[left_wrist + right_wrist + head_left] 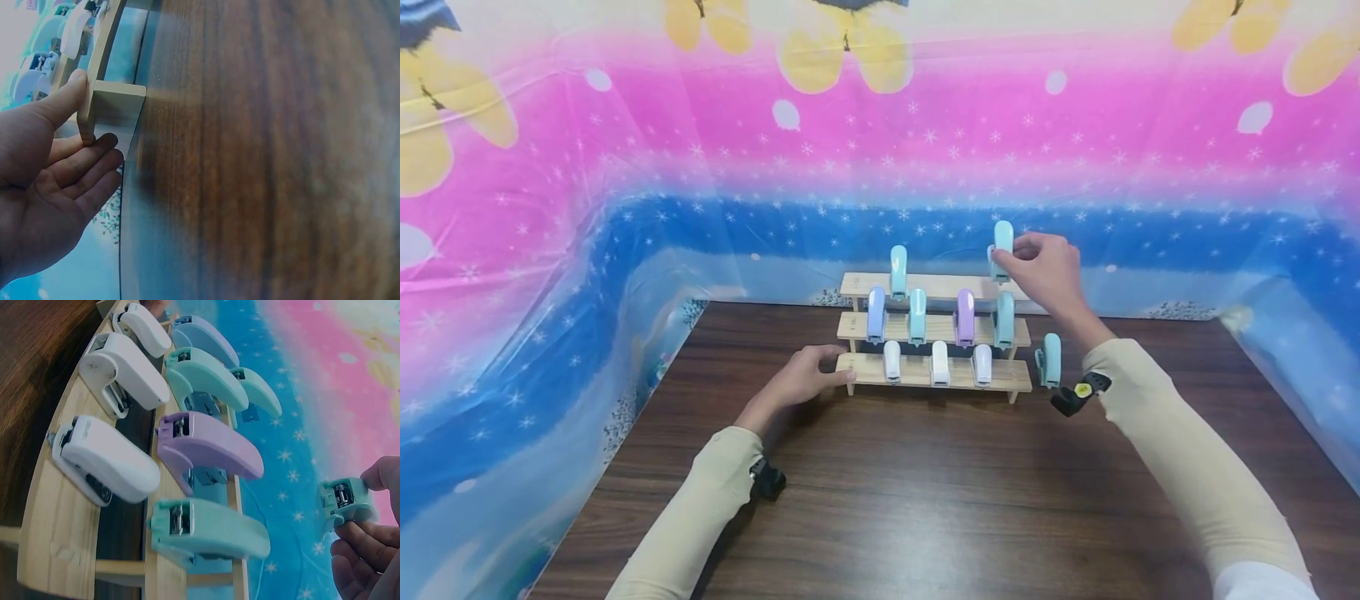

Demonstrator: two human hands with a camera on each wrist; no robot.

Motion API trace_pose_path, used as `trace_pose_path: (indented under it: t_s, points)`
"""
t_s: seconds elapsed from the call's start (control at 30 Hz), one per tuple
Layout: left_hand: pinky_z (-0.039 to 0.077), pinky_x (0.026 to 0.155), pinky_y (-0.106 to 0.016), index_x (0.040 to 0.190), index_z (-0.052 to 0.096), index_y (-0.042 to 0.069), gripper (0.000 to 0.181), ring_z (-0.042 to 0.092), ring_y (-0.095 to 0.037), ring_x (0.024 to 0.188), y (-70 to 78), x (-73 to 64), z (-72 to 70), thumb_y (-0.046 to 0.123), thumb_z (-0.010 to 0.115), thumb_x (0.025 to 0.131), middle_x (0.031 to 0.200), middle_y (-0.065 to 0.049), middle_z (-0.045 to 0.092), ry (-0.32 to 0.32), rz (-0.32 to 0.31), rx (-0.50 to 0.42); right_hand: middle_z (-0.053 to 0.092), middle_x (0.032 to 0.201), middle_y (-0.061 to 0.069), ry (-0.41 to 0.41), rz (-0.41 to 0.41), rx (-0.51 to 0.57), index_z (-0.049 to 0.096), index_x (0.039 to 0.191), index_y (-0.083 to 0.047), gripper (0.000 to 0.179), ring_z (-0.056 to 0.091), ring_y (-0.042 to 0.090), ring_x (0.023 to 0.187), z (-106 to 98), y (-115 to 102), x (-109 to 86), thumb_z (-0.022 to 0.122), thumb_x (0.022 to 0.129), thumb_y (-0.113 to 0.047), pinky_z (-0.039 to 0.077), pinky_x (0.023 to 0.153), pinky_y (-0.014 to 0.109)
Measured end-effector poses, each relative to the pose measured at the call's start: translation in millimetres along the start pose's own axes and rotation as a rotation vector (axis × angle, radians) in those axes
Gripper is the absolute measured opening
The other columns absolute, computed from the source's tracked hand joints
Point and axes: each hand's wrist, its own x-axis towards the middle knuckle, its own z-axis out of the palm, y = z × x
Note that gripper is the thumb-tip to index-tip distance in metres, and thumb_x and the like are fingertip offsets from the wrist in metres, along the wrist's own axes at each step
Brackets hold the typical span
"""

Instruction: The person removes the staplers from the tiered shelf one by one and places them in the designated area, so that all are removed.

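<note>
A three-tier wooden rack (pixel 932 372) holds several small staplers. My right hand (pixel 1047 265) pinches a mint green stapler (pixel 1003 242) upright at the right end of the top tier; whether its base touches the board is unclear. At the left end of the bottom tier, my left hand (pixel 59 162) holds the board's edge, thumb above and fingers beneath. White staplers (pixel 109 459) stand on the bottom tier. The middle tier carries a blue stapler (pixel 876 314), a purple stapler (pixel 209 444) and mint ones. One mint stapler (pixel 898 271) is at the top left.
Another green stapler (pixel 1051 360) stands on the dark wooden table (pixel 895 500), just right of the rack and near my right forearm. A patterned pink and blue cloth (pixel 925 158) hangs behind the table and along its sides.
</note>
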Motion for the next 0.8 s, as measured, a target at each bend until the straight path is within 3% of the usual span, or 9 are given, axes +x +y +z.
trace_pose_path:
  t_s: [0.37, 0.8]
  points:
    - [0.041, 0.113, -0.054, 0.145, 0.054, -0.002, 0.063, 0.048, -0.037, 0.139, -2.2, 0.7, 0.0, 0.035, 0.072, 0.097, 0.147, -0.023, 0.055, -0.004, 0.004, 0.001, 0.075, 0.108, 0.017, 0.024, 0.019, -0.018, 0.071, 0.119, -0.003, 0.059, 0.069, 0.031, 0.099, -16.7, 15.4, -14.5, 0.071, 0.091, -0.054, 0.054, 0.085, 0.046]
    - [0.041, 0.113, -0.054, 0.144, 0.055, -0.001, 0.062, 0.049, -0.037, 0.138, 1.2, -0.6, -1.3, 0.035, 0.073, 0.097, 0.146, -0.023, 0.056, -0.004, 0.004, -0.011, 0.074, 0.110, 0.017, 0.015, 0.039, -0.002, 0.069, 0.124, -0.002, 0.058, 0.069, 0.029, 0.098, -28.7, 41.8, -32.3, 0.070, 0.093, -0.051, 0.054, 0.073, 0.030]
